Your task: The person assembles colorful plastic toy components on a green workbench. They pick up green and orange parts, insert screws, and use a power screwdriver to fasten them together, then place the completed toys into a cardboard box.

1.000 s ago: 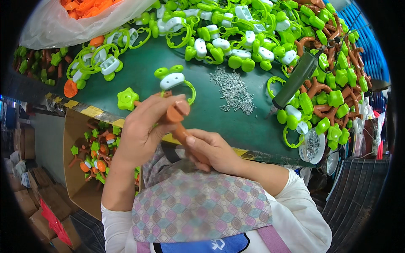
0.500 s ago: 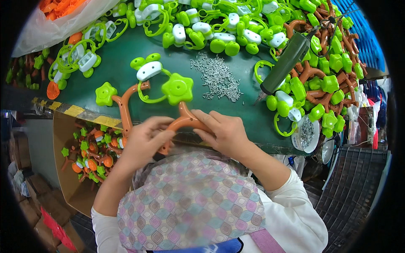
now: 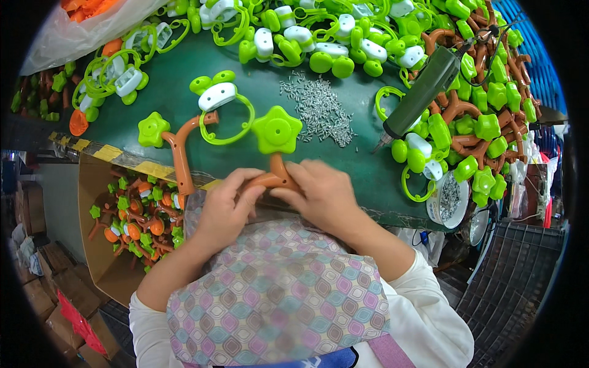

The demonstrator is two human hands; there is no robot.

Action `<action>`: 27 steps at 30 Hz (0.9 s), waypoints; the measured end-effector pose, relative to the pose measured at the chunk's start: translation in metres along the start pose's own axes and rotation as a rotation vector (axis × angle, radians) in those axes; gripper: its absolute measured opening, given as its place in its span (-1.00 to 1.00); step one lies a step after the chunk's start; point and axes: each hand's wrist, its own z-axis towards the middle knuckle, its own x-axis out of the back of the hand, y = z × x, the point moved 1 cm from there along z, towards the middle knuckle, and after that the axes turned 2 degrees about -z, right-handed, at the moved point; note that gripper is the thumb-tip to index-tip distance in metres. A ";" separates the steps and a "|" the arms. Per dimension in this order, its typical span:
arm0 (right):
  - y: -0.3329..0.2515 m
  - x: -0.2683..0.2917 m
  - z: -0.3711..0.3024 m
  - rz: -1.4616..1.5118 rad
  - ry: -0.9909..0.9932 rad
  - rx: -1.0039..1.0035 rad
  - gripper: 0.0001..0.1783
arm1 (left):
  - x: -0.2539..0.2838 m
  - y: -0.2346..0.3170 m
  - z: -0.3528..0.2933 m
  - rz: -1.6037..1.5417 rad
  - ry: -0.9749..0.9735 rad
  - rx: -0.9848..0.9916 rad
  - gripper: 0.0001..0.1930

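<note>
Both hands grip a brown plastic branch [image 3: 278,167] at the near edge of the table; a green star-shaped piece [image 3: 277,130] tops its upright arm. My left hand [image 3: 228,205] has its fingers closed round the branch's left end. On the other side, my right hand [image 3: 324,191] pinches it between thumb and fingers. Beyond them lies a green ring with a white block and two green knobs [image 3: 218,96]. To its left rests another brown branch [image 3: 179,156] with a green star [image 3: 153,130] at its upper left.
A heap of small silver screws [image 3: 316,110] lies mid-table. At right hangs a dark green electric screwdriver [image 3: 422,92], beside piled green-and-brown branches [image 3: 485,132] and a white tub of screws [image 3: 446,199]. Green ring pieces [image 3: 331,49] crowd the back. A cardboard box [image 3: 101,251] of assembled pieces stands lower left.
The held branch and its green star have shifted right and turned more upright. My left hand has moved right along with it, and its fingers now close round the branch's left end.
</note>
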 end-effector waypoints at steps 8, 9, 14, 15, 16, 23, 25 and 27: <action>0.122 0.089 0.012 -0.007 0.964 -0.326 -0.37 | 0.005 -0.004 0.028 0.638 0.052 -0.488 -0.74; 0.132 0.089 0.015 0.163 0.827 -0.421 -0.39 | 0.003 -0.001 0.030 0.688 0.061 -0.510 -0.73; 0.133 0.078 0.023 0.684 0.754 -0.315 -0.48 | -0.002 -0.010 0.032 0.692 0.089 -0.606 -0.69; 0.113 0.077 0.019 0.905 0.766 -0.249 -0.46 | -0.002 -0.011 0.031 0.692 0.095 -0.605 -0.69; 0.090 0.077 0.017 1.115 0.784 -0.186 -0.44 | -0.002 -0.013 0.031 0.686 0.091 -0.615 -0.68; 0.003 0.041 0.035 1.447 0.257 0.262 -0.07 | 0.002 -0.014 0.037 0.629 0.019 -0.579 -0.68; -0.001 0.034 0.035 1.263 0.213 0.232 0.02 | 0.002 -0.016 0.037 0.604 0.027 -0.582 -0.70; -0.005 0.025 0.034 1.140 0.189 0.178 0.06 | 0.002 -0.019 0.038 0.582 0.028 -0.591 -0.71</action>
